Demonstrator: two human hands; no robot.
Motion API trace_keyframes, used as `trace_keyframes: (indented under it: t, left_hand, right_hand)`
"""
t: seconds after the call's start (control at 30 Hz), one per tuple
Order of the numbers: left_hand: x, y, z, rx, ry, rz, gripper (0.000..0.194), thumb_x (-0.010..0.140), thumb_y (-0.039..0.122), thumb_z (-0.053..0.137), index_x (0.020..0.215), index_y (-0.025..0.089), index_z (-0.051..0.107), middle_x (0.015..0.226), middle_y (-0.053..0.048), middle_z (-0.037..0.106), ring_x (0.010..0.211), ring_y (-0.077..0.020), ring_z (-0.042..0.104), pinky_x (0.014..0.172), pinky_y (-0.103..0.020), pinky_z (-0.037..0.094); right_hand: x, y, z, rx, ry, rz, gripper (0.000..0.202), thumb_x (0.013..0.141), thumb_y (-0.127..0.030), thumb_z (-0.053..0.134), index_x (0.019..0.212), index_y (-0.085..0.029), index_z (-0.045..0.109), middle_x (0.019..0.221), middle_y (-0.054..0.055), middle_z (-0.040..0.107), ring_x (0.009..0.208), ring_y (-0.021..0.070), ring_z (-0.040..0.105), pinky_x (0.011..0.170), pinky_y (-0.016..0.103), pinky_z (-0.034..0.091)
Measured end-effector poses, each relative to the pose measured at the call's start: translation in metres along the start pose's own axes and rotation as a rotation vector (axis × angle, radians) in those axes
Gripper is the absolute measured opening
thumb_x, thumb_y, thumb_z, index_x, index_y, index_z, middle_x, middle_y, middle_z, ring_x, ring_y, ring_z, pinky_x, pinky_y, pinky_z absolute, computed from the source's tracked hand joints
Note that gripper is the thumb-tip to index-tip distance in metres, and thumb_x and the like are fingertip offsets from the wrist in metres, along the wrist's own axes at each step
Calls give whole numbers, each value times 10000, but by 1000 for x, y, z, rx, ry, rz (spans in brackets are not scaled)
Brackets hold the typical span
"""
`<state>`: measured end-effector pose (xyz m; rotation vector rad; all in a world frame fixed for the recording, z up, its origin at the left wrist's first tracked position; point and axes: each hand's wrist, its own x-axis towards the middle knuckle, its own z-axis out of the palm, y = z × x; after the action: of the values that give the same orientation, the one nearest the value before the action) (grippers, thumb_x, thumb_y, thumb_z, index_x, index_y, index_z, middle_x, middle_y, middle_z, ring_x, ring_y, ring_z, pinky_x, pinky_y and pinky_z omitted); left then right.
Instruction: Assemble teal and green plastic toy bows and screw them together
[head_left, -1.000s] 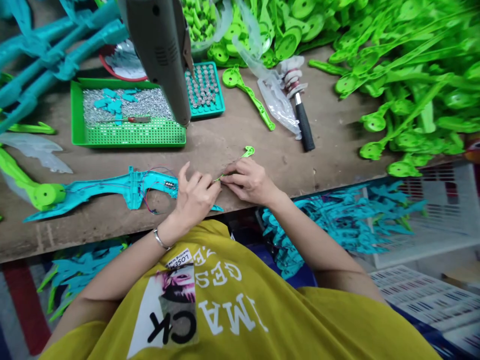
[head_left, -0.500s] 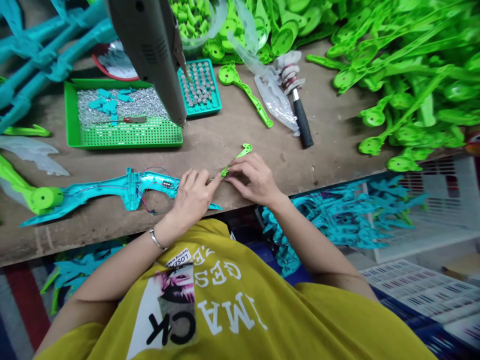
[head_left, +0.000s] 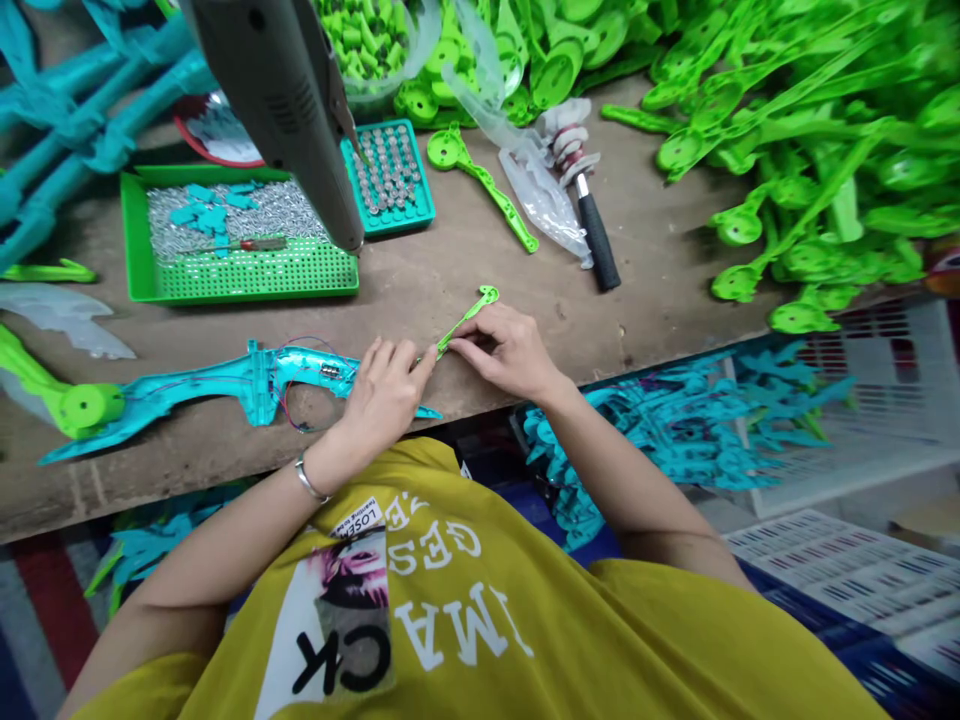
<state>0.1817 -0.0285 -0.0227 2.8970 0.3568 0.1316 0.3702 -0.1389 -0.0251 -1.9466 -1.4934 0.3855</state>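
A blue plastic bow-shaped part (head_left: 199, 388) with thin wires lies along the table's near edge, joined at its left end to a green arm with a round hub (head_left: 90, 405). My left hand (head_left: 388, 392) rests over the blue part's right end, its fingers closed at the lower end of a slim green piece (head_left: 466, 312). My right hand (head_left: 510, 348) pinches the same green piece from the right. Where the green piece meets the blue part is hidden by my left hand.
A grey power tool (head_left: 289, 110) hangs over a green tray (head_left: 240, 290) of screws. Beside it are a teal tray (head_left: 429, 212) of round parts, a black-handled tool (head_left: 598, 240) and green parts (head_left: 817, 170) piled right.
The view has shifted slightly, so the table items sit a little further left. My right thumb and fingers have changed position slightly on the green piece; my left hand stays in nearly the same place.
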Motion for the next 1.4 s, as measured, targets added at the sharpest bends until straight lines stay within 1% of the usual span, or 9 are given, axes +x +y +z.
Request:
trace_keyframes:
  t: [0.2, 0.4, 0.53, 0.63, 0.73, 0.87, 1.17, 1.27, 1.4]
  left_hand:
    - [-1, 0, -2, 46, -32, 47, 405, 982, 169, 444, 1360, 148, 588, 985, -118, 603, 973, -265, 565, 969, -457, 489]
    - [4, 5, -13, 161, -153, 125, 440, 989, 118, 366, 1396, 55, 522, 968, -138, 607, 918, -267, 579, 834, -404, 522]
    - [11, 12, -21, 220, -250, 163, 408, 970, 51, 312, 1254, 69, 604, 975, -139, 605, 909, -262, 604, 778, -387, 537]
    - [17, 13, -27, 209, -301, 170, 390, 960, 29, 316, 1180, 94, 631, 1115, -161, 604, 917, -246, 629, 772, -382, 553]
    - [21, 11, -34, 218, -362, 212, 423, 955, 18, 324, 1278, 93, 587, 1342, -192, 539, 960, -227, 645, 793, -368, 570]
    - [27, 8, -41, 271, -470, 290, 465, 973, 53, 322, 1399, 88, 506, 1429, -191, 517, 1000, -229, 648, 758, -337, 588]
    - [31, -4, -39, 293, -407, 456, 427, 978, 66, 330, 1320, 88, 585, 1514, -180, 462, 999, -229, 638, 640, -313, 571]
    - [33, -8, -40, 289, -384, 489, 383, 991, 86, 340, 1261, 99, 611, 1458, -166, 517, 968, -214, 634, 660, -321, 561]
    - [36, -12, -41, 280, -383, 530, 330, 998, 107, 361, 1197, 105, 626, 1429, -149, 540, 939, -205, 634, 659, -329, 548]
  right_hand:
    - [2, -3, 8, -41, 20, 11, 163, 910, -285, 584, 780, -198, 627, 738, 45, 650, 687, 176, 579, 700, 329, 456]
    - [-2, -3, 13, -107, 20, 44, 152, 892, -285, 570, 766, -201, 583, 712, 39, 631, 649, 169, 571, 637, 309, 430]
    - [-5, -7, 16, -95, 30, 96, 151, 869, -266, 574, 734, -198, 572, 670, 29, 606, 628, 162, 560, 636, 309, 431]
    - [-7, -8, 12, 20, 69, 193, 60, 822, -244, 622, 799, -190, 611, 657, -2, 588, 582, 132, 530, 619, 292, 440]
    - [-9, -4, 8, 219, 118, 338, 80, 787, -259, 647, 829, -193, 629, 698, -8, 615, 570, 113, 531, 579, 268, 446]
    - [-7, 3, 6, 432, 153, 493, 122, 763, -307, 646, 791, -192, 618, 691, -9, 633, 557, 114, 554, 549, 267, 452]
    - [0, -1, 10, 314, 266, 483, 47, 730, -204, 636, 765, -190, 664, 711, 4, 670, 597, 129, 608, 593, 283, 502]
    - [-2, 5, 12, 372, 294, 470, 75, 729, -235, 653, 782, -189, 678, 796, 26, 692, 660, 143, 645, 642, 301, 539]
    - [-3, 13, 13, 473, 260, 504, 113, 722, -271, 667, 804, -193, 663, 751, 12, 676, 639, 140, 631, 629, 295, 543]
